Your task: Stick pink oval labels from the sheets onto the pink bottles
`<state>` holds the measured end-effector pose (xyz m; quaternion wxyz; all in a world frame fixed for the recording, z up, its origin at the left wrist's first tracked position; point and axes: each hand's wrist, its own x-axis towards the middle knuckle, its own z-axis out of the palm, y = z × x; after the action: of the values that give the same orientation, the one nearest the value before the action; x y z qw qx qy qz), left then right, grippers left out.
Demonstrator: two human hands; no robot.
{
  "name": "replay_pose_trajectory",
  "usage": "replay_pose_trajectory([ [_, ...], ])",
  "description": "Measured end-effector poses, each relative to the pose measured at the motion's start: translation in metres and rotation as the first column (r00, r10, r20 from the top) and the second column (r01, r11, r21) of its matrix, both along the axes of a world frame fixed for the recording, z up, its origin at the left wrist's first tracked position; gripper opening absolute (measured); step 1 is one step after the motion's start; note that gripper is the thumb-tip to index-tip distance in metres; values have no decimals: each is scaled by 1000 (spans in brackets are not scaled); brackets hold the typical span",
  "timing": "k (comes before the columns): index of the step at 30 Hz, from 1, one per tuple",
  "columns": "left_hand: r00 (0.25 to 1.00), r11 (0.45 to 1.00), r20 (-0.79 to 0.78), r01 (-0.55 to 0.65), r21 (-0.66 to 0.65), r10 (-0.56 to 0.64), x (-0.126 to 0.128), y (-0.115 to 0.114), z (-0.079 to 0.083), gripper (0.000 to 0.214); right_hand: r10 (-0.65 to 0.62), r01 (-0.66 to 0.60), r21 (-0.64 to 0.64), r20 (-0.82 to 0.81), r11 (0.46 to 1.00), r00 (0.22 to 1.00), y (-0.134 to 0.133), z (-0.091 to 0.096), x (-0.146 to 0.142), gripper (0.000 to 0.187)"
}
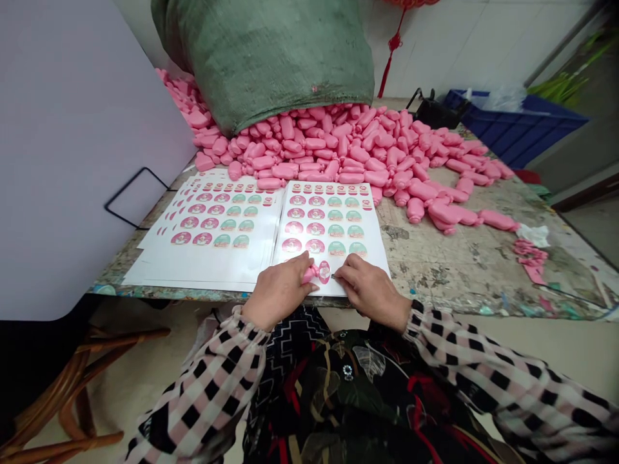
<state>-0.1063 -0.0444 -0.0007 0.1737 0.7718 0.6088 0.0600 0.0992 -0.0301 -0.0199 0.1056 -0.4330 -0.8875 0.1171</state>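
Observation:
My left hand (279,291) is closed around a small pink plastic bottle (312,273) at the near edge of the table. A round pink sticker (324,270) sits on the bottle's front. My right hand (371,290) pinches at the sticker's right side with fingers pressed together. Both hands rest over the lower part of a white sticker sheet (330,222) printed with pink and green round labels. A second stack of sticker sheets (207,229) lies to its left.
A large heap of pink bottles (358,151) spills from a green woven sack (271,58) at the back. A blue crate (517,125) stands far right. A white board (62,148) is on the left, a cane chair (72,386) below it. Pink scraps (530,254) lie right.

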Motion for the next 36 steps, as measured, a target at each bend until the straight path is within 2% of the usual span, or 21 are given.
replay_pose_trajectory([
  [5,1000,1000,15,15,-7,-15,-1,1,-1,52,15,-16,24,12,1000,1000,-10,-2,-3,20],
  [12,999,999,37,16,-38,-15,-2,3,-2,50,103,-103,1,-11,995,995,-7,-3,-1,21],
  [14,999,999,43,21,-40,-19,-2,4,-1,50,73,-73,-4,-23,997,997,-8,-4,-3,21],
  [21,999,998,33,37,-45,-35,-2,5,2,51,-163,164,29,-55,986,985,-16,-6,-13,20],
  [36,995,998,81,54,-41,-50,-3,8,-1,55,-269,269,73,-18,960,963,6,-5,-21,21],
])
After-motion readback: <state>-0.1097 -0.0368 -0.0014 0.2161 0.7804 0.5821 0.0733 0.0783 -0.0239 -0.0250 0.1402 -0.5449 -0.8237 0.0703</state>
